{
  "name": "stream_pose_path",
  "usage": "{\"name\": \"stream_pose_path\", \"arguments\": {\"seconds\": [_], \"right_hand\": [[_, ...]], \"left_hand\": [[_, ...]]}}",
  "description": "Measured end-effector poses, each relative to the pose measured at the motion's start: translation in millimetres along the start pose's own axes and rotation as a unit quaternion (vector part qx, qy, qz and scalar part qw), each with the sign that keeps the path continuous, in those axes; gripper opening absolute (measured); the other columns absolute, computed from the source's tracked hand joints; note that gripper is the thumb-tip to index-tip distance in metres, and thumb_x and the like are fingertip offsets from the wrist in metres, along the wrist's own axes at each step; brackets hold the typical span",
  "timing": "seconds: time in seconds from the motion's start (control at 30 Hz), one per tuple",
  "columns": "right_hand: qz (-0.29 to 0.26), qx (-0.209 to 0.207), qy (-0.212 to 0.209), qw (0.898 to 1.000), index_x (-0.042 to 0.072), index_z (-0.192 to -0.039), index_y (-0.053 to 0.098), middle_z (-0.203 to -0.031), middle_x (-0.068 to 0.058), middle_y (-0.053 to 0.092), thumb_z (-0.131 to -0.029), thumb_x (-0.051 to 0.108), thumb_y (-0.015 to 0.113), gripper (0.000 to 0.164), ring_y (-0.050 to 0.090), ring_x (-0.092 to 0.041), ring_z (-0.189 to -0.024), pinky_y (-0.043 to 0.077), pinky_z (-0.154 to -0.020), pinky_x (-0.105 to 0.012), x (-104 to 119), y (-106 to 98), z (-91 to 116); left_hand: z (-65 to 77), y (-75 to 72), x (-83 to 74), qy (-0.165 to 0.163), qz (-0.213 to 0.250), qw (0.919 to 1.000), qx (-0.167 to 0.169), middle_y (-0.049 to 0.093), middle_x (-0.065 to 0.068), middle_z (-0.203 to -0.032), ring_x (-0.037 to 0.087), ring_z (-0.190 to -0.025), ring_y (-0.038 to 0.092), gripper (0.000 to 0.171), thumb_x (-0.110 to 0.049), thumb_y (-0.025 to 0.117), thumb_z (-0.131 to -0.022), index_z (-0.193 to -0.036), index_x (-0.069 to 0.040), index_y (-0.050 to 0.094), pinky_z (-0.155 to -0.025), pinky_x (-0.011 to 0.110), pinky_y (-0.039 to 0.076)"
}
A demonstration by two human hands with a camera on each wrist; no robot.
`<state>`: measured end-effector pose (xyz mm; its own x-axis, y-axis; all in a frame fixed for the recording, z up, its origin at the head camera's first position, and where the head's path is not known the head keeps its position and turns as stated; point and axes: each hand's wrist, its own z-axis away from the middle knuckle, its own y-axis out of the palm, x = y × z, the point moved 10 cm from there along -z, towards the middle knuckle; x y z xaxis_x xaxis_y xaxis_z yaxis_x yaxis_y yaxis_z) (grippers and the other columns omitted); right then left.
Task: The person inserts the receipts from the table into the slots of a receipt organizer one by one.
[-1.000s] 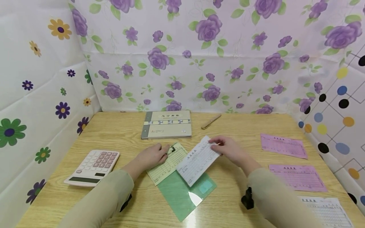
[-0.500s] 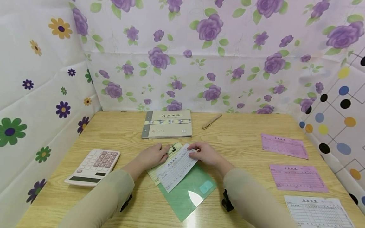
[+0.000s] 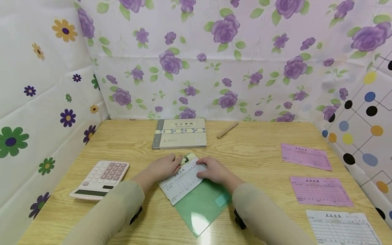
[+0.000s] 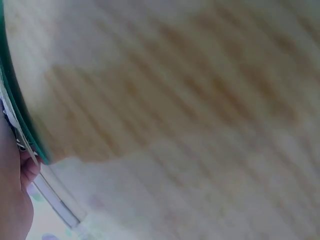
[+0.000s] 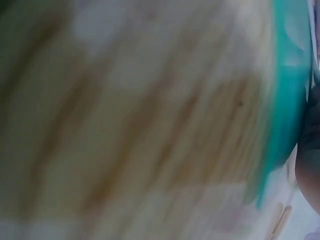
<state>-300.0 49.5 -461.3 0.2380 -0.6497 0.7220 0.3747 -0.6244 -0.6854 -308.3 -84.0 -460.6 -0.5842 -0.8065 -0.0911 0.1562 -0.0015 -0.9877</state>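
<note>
A green plastic file folder (image 3: 199, 204) lies slanted before me, a dark metal clip (image 3: 186, 160) at its upper edge. My left hand (image 3: 165, 166) holds the folder by this clip; the left wrist view catches its fingertips at the green edge (image 4: 15, 95). Between thumb and fingers, my right hand (image 3: 214, 170) pinches the upper right end of a white printed slip (image 3: 180, 183). That slip covers most of a pale yellow slip (image 3: 191, 156), whose top shows near the clip. In the right wrist view, the right hand (image 5: 310, 165) is mostly cut off beside the green folder.
A pink and white calculator (image 3: 102, 178) lies to the left. Behind the hands are a grey ledger book (image 3: 180, 136) and a tan pen (image 3: 227, 130). Two pink slips (image 3: 306, 156) and another white slip (image 3: 343, 226) line the right side of the wooden table (image 3: 260, 143).
My right hand has brought the white slip leftward and down over the yellow slip, lining it up roughly with it. My left hand stays at the clip.
</note>
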Motion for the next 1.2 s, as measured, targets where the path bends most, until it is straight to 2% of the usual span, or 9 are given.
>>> {"name": "stream_pose_path", "arguments": {"seconds": [0.13, 0.27, 0.4, 0.67, 0.83, 0.93, 1.07, 1.2], "right_hand": [[0.043, 0.003, -0.011, 0.999, 0.003, -0.126, 0.057, -0.12, -0.011, 0.057, -0.086, 0.024, 0.068, 0.047, 0.052, -0.021, -0.106, 0.04, -0.094, -0.039, 2.2, 1.5, -3.2], [0.078, 0.0, -0.027, 0.997, 0.004, -0.127, 0.058, -0.118, -0.012, 0.058, -0.087, 0.024, 0.066, 0.046, 0.053, -0.021, -0.102, 0.042, -0.091, -0.039, 8.2, 3.0, -4.5], [0.106, -0.002, -0.03, 0.994, 0.006, -0.129, 0.057, -0.117, -0.012, 0.059, -0.088, 0.026, 0.065, 0.046, 0.053, -0.019, -0.095, 0.044, -0.086, -0.038, 12.7, 2.3, -6.0], [0.125, 0.005, -0.009, 0.992, 0.011, -0.132, 0.055, -0.113, -0.013, 0.061, -0.089, 0.025, 0.063, 0.046, 0.05, -0.018, -0.085, 0.044, -0.079, -0.036, 18.1, 3.6, -8.5], [0.139, 0.002, 0.01, 0.99, 0.014, -0.133, 0.055, -0.115, -0.014, 0.06, -0.09, 0.027, 0.062, 0.045, 0.052, -0.02, -0.089, 0.044, -0.081, -0.037, 17.7, 5.3, -9.1], [0.133, 0.003, 0.011, 0.991, 0.014, -0.134, 0.054, -0.119, -0.015, 0.059, -0.091, 0.027, 0.062, 0.046, 0.054, -0.023, -0.095, 0.044, -0.085, -0.039, 17.4, 5.8, -9.3], [0.09, -0.002, -0.005, 0.996, 0.011, -0.134, 0.053, -0.124, -0.015, 0.058, -0.091, 0.026, 0.061, 0.046, 0.055, -0.024, -0.106, 0.043, -0.09, -0.039, 15.3, 0.7, -7.9], [0.024, -0.003, 0.001, 1.0, 0.009, -0.133, 0.053, -0.101, -0.011, 0.063, -0.091, 0.025, 0.061, 0.045, 0.058, -0.021, -0.087, 0.047, -0.073, -0.036, 5.5, -11.8, -0.7]], "left_hand": [[-2.0, -1.0, 0.0, -0.003, -0.022, 0.9996, 0.016, 0.053, 0.006, -0.098, 0.017, -0.076, 0.055, 0.051, -0.032, 0.039, -0.1, -0.144, -0.007, 0.035, -0.067, 0.033, 0.048], [-0.8, -3.3, -5.7, 0.026, -0.045, 0.9986, 0.0, 0.051, 0.005, -0.092, 0.013, -0.069, 0.051, 0.049, -0.029, 0.04, -0.1, -0.142, -0.003, 0.038, -0.062, 0.031, 0.047], [0.2, -5.7, -8.8, 0.043, -0.053, 0.9975, -0.017, 0.052, 0.007, -0.094, 0.014, -0.072, 0.052, 0.048, -0.027, 0.041, -0.1, -0.14, -0.002, 0.039, -0.065, 0.032, 0.048], [1.2, -6.3, -11.7, 0.055, -0.074, 0.9953, -0.028, 0.051, 0.007, -0.095, 0.012, -0.07, 0.05, 0.046, -0.026, 0.041, -0.1, -0.139, 0.0, 0.041, -0.062, 0.03, 0.048], [2.1, -6.8, -14.5, 0.064, -0.077, 0.9943, -0.038, 0.05, 0.007, -0.092, 0.011, -0.067, 0.047, 0.045, -0.025, 0.042, -0.1, -0.138, 0.0, 0.043, -0.059, 0.029, 0.047], [2.8, -6.9, -15.6, 0.068, -0.076, 0.9938, -0.044, 0.05, 0.006, -0.09, 0.011, -0.065, 0.047, 0.045, -0.025, 0.043, -0.099, -0.137, 0.0, 0.043, -0.057, 0.029, 0.046], [3.5, -8.3, -16.6, 0.073, -0.073, 0.993, -0.058, 0.049, 0.006, -0.088, 0.012, -0.063, 0.046, 0.045, -0.025, 0.045, -0.099, -0.136, 0.001, 0.043, -0.055, 0.029, 0.045], [4.5, -10.7, -15.7, 0.069, -0.069, 0.9926, -0.073, 0.048, 0.006, -0.086, 0.011, -0.061, 0.043, 0.044, -0.025, 0.046, -0.098, -0.135, -0.001, 0.045, -0.053, 0.028, 0.043]]}}
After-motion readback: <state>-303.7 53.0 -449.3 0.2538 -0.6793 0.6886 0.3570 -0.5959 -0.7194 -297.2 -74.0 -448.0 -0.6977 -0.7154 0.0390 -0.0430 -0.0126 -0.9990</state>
